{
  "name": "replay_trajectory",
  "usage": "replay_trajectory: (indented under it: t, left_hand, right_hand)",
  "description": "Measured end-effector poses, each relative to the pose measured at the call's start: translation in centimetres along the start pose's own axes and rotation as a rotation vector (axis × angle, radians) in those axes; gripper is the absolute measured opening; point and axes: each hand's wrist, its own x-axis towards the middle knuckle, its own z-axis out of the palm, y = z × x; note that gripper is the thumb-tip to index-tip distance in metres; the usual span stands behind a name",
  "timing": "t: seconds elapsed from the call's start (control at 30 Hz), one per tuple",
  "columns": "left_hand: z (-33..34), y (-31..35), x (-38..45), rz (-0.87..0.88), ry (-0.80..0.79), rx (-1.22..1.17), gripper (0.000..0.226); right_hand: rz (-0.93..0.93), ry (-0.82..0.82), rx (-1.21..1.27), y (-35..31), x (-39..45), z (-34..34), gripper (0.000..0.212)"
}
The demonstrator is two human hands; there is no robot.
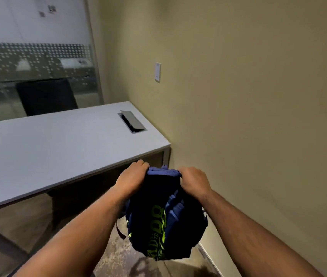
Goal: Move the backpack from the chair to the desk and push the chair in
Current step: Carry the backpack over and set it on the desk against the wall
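Desk [59, 148]: pale top filling the left and middle of the scene, bare but for a hinged cable hatch [132, 121] at its far right; its near edge runs just beyond the hands, on their left.
Far chair [47, 96]: dark backrest beyond the far edge of the desk; whether it is the chair to be pushed in I cannot tell.
Left hand [132, 177]: closed on the left end of the bag's top edge, fingers curled over it, close to the desk's near edge.
Backpack [164, 220]: dark blue with lime lettering, off any chair and hanging in the air from both hands, near and right of the desk, close to the right wall [258, 96]; its long axis runs from the gripped top at the far end down toward the viewer.
Right hand [193, 181]: closed on the right end of the same top edge.
Deciding relation: the open desk top lies to the far left of the grip and above the bag's hanging body, so the carry likely goes up and left; the left hand is nearer the desk.
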Motion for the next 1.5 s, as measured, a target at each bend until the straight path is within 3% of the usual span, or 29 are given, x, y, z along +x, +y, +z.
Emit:
replay_trajectory:
  t: [0.2, 0.37, 0.57, 0.7, 0.9, 1.1, 1.3, 1.43, 1.5]
  left_hand:
    - [-3.6, -3.4, 9.3, -0.055, 0.177, -0.003, 0.007]
    - [-6.6, -7.7, 17.2, -0.083, 0.331, 0.009, 0.013]
    - [-11.3, -13.9, 27.2, -0.045, 0.378, -0.050, 0.004]
    - [-14.8, -16.4, 32.5, 0.061, 0.379, -0.060, 0.018]
    - [-17.9, -19.6, 40.0, 0.094, 0.541, 0.025, 0.027]
    - [-19.6, -21.3, 48.4, 0.116, 0.626, 0.119, 0.024]
    - [-18.7, -22.8, 55.7, 0.044, 0.620, 0.166, 0.023]
    - [-18.0, -23.6, 59.4, 0.032, 0.597, 0.193, 0.026]
    - [-17.7, -23.8, 61.0, 0.025, 0.576, 0.207, 0.026]
  right_hand:
    - [-0.039, 0.211, 0.074, 0.5, 10.5, -2.4, 0.015]
    - [-0.060, 0.328, 0.097, -0.5, 19.8, -4.9, 0.020]
    - [-0.083, 0.494, 0.161, -2.3, 30.4, -7.8, 0.016]
    - [-0.087, 0.619, 0.242, -3.5, 35.8, -9.4, 0.012]
    - [-0.133, 0.748, 0.323, -4.7, 43.7, -11.7, 0.011]
    - [-0.113, 0.784, 0.405, -3.7, 51.3, -11.5, 0.015]
    - [-0.067, 0.716, 0.564, -2.5, 58.3, -9.7, 0.016]
    - [0.002, 0.690, 0.643, -1.9, 62.0, -8.0, 0.031]
    - [0.025, 0.658, 0.668, -1.5, 63.3, -7.1, 0.025]
